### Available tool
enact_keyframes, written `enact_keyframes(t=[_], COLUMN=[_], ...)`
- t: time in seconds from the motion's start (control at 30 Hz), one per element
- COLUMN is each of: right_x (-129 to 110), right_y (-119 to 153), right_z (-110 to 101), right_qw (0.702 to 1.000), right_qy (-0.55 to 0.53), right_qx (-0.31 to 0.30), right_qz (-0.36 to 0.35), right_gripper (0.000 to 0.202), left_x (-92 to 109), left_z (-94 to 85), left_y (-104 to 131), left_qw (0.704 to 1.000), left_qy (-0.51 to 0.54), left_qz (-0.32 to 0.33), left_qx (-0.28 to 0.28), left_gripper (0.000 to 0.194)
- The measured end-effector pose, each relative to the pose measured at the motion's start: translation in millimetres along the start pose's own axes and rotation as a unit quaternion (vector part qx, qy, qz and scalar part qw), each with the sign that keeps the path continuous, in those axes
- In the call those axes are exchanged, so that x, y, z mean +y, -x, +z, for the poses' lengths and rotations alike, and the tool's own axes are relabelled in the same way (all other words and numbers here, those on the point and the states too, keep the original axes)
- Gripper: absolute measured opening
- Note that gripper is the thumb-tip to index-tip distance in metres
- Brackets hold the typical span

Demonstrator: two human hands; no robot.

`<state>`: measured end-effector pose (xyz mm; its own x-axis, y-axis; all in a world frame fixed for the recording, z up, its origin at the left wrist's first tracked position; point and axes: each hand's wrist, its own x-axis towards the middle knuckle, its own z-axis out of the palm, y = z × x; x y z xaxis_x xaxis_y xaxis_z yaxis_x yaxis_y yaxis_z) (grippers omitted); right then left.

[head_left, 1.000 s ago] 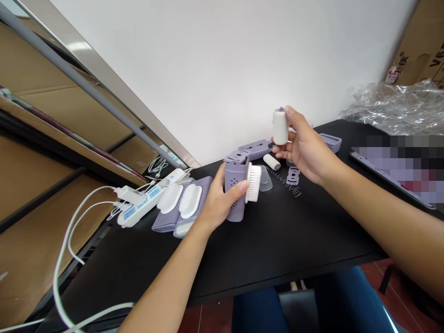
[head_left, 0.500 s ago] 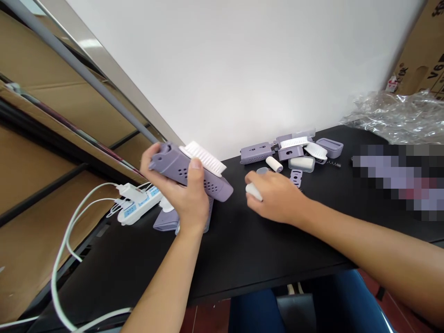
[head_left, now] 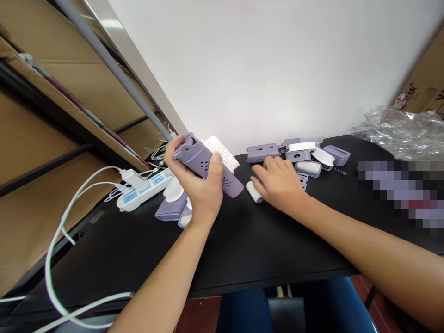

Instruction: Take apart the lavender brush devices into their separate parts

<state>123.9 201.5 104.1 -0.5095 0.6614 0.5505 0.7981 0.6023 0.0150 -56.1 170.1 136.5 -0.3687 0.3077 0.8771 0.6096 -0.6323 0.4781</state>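
My left hand (head_left: 203, 194) grips a purple perforated brush body (head_left: 208, 167) with white bristles (head_left: 222, 152), held tilted above the black table (head_left: 263, 249). Palm down, my right hand (head_left: 277, 182) lies low over the table with its fingers spread. A white cylinder (head_left: 254, 192) lies on the table just by its thumb. The fingertips point at a heap of purple and white parts: a purple perforated housing (head_left: 263, 151), a white brush head (head_left: 301, 147), a white cap (head_left: 308, 168) and a purple tray (head_left: 337, 155).
A white power strip (head_left: 140, 193) with white cables sits at the table's left. Purple cases with white lids (head_left: 172, 203) lie under my left hand. Crumpled clear plastic (head_left: 398, 132) and a cardboard box (head_left: 425, 88) are at the back right. A small spring (head_left: 342, 172) lies near the tray.
My left hand raised the brush body and tilted it on its side. My right hand brought the white cylinder down to the table, let it go and moved toward the heap of parts.
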Motion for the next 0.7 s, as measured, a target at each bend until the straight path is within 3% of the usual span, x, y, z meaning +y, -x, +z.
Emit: enact_keyframes(t=[0.1,0.3,0.5,0.7], right_x=[12,15,13,-1], right_y=[2,10,6,19], right_z=[-1,3,-15,-7], right_qw=[0.997,0.992,0.993,0.997], right_qy=[0.023,0.047,-0.028,-0.043], right_qx=[-0.029,-0.082,-0.021,0.050], right_qz=[0.066,0.081,0.114,0.035], right_gripper=[0.031,0.035,0.038,0.037], left_x=[0,1,1,1], left_z=[0.2,1.2,0.6,0.3], left_y=[0,0,1,3], left_qw=[1.000,1.000,1.000,1.000], left_qy=[0.003,0.006,0.008,-0.015], left_qz=[-0.002,-0.006,0.002,-0.002], left_qx=[-0.003,-0.008,-0.013,-0.017], left_gripper=[0.062,0.060,0.057,0.060])
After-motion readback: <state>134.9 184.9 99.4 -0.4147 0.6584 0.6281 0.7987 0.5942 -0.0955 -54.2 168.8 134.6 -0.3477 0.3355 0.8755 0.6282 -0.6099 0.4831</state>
